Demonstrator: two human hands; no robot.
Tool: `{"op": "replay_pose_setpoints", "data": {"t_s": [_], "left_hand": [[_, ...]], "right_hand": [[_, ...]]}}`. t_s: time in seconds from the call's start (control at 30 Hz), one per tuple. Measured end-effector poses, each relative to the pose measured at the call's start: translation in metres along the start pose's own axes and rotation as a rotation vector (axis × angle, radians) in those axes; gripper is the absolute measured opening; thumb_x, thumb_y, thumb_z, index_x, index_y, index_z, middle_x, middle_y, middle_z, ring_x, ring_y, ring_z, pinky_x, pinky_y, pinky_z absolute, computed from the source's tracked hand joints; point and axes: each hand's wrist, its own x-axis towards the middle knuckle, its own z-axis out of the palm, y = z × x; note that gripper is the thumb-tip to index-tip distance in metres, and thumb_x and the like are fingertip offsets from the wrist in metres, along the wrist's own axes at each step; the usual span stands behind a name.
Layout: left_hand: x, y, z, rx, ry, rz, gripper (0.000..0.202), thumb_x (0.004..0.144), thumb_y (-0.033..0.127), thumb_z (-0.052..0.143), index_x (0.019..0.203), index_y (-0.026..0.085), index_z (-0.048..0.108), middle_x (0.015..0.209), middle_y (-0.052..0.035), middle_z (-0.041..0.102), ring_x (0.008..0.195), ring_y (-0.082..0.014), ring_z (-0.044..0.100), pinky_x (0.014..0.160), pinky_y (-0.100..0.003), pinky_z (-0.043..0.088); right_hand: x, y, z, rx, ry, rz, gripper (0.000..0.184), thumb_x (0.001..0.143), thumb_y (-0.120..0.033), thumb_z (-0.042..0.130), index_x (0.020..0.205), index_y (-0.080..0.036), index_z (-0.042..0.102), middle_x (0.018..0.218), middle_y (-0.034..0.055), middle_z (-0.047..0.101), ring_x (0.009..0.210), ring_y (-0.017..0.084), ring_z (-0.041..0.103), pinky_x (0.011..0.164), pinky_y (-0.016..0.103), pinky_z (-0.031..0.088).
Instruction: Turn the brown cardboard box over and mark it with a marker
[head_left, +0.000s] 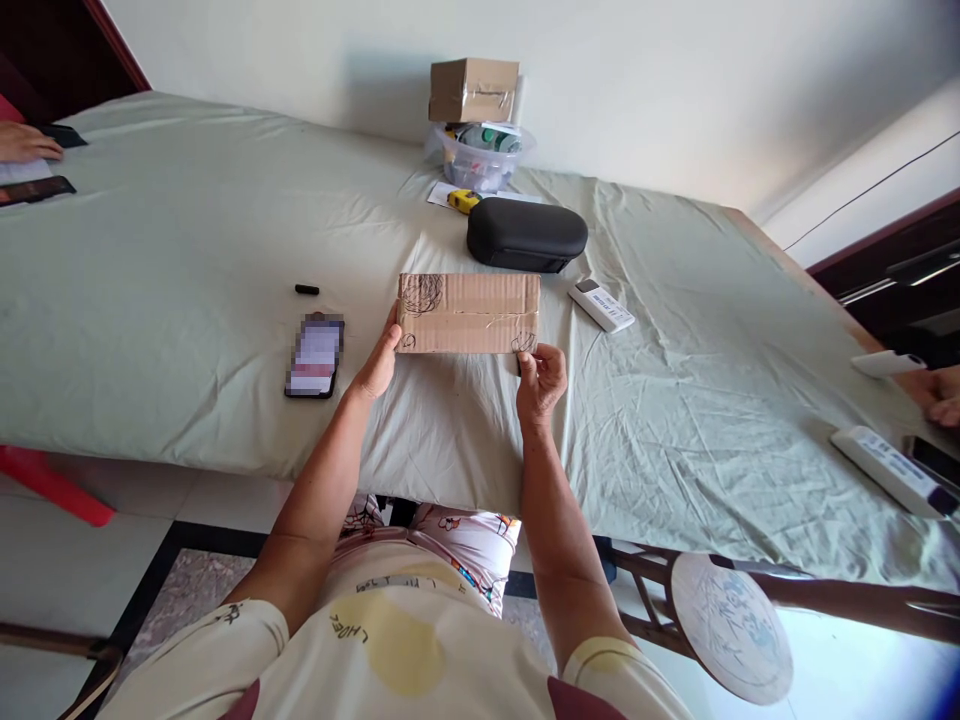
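Note:
A small cardboard box (469,314) lies lengthwise before me over the green tablecloth. Black scribbles mark its upper left, lower left and lower right corners. My left hand (380,358) grips its left end, thumb at the near edge and fingers mostly hidden along the side. At the lower right corner, my right hand (541,385) is closed in a pinch against the box. A small dark bit shows beside that thumb; what it belongs to is hidden. Left of the box lie a short black cap-like piece (306,290) and a phone (315,356) with its screen lit.
Beyond the box sit a black hard case (527,234), a yellow tape measure (464,201) and a clear plastic tub (482,165) with another carton (474,90) on top. A white device (601,305) lies to the right. Other people's hands (26,142) rest at both table ends.

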Motion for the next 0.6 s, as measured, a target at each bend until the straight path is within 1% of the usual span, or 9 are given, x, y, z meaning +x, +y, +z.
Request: {"op": "replay_pose_setpoints", "data": {"t_s": [0.07,0.17,0.23,0.3,0.37,0.47,0.6], "left_hand": [[0.001,-0.003,0.003,-0.01,0.027,-0.009,0.094,0.09,0.092,0.039,0.161,0.03,0.047,0.172,-0.0018,0.043,0.17,-0.0266,0.012,0.141,-0.051,0.013],[0.002,-0.008,0.005,-0.007,0.05,-0.001,0.1,0.088,0.097,0.03,0.161,0.03,0.047,0.173,-0.0021,0.042,0.17,-0.0261,0.015,0.14,-0.047,0.017],[0.001,-0.01,0.004,0.038,0.063,0.014,0.1,0.089,0.096,0.027,0.161,0.03,0.047,0.174,-0.0031,0.041,0.17,-0.0244,0.015,0.14,-0.045,0.015],[0.0,-0.011,0.003,0.106,0.073,0.028,0.098,0.092,0.094,0.026,0.161,0.028,0.046,0.173,-0.0045,0.041,0.17,-0.0237,0.015,0.14,-0.044,0.014],[-0.002,-0.01,0.002,0.174,0.085,0.034,0.096,0.094,0.092,0.025,0.161,0.026,0.046,0.174,-0.0063,0.04,0.169,-0.0245,0.017,0.14,-0.043,0.015],[-0.001,-0.008,0.001,0.272,0.1,0.047,0.095,0.094,0.091,0.032,0.161,0.025,0.045,0.175,-0.0085,0.039,0.168,-0.0266,0.023,0.14,-0.042,0.018],[0.002,-0.01,0.0,0.318,0.106,0.063,0.095,0.093,0.091,0.037,0.164,0.028,0.04,0.174,-0.0093,0.039,0.166,-0.0279,0.028,0.138,-0.045,0.021]], "right_hand": [[-0.001,0.0,0.002,0.028,0.019,-0.01,0.053,0.089,-0.075,0.066,0.084,-0.023,0.058,0.078,-0.0028,0.056,0.07,0.013,0.056,0.068,0.027,0.049],[-0.002,0.001,0.003,0.07,0.061,-0.007,0.052,0.09,-0.073,0.067,0.08,-0.023,0.057,0.072,-0.0048,0.051,0.064,0.011,0.051,0.063,0.025,0.044],[-0.002,0.002,0.005,0.081,0.075,0.013,0.049,0.091,-0.07,0.066,0.08,-0.023,0.058,0.07,-0.0053,0.052,0.062,0.011,0.05,0.062,0.025,0.043],[-0.001,0.005,0.006,0.083,0.072,0.038,0.047,0.092,-0.068,0.065,0.083,-0.023,0.06,0.071,-0.0046,0.055,0.063,0.011,0.054,0.063,0.025,0.046],[-0.001,0.007,0.008,0.081,0.058,0.077,0.045,0.092,-0.067,0.064,0.087,-0.023,0.062,0.075,-0.0029,0.06,0.065,0.011,0.057,0.065,0.026,0.049],[-0.001,0.01,0.009,0.046,0.01,0.159,0.043,0.092,-0.065,0.061,0.093,-0.022,0.065,0.079,-0.0008,0.065,0.067,0.012,0.058,0.065,0.026,0.051],[0.0,0.01,0.006,-0.084,-0.073,0.216,0.038,0.095,-0.057,0.058,0.094,-0.02,0.069,0.073,-0.0011,0.066,0.063,0.013,0.059,0.063,0.026,0.05]]}}
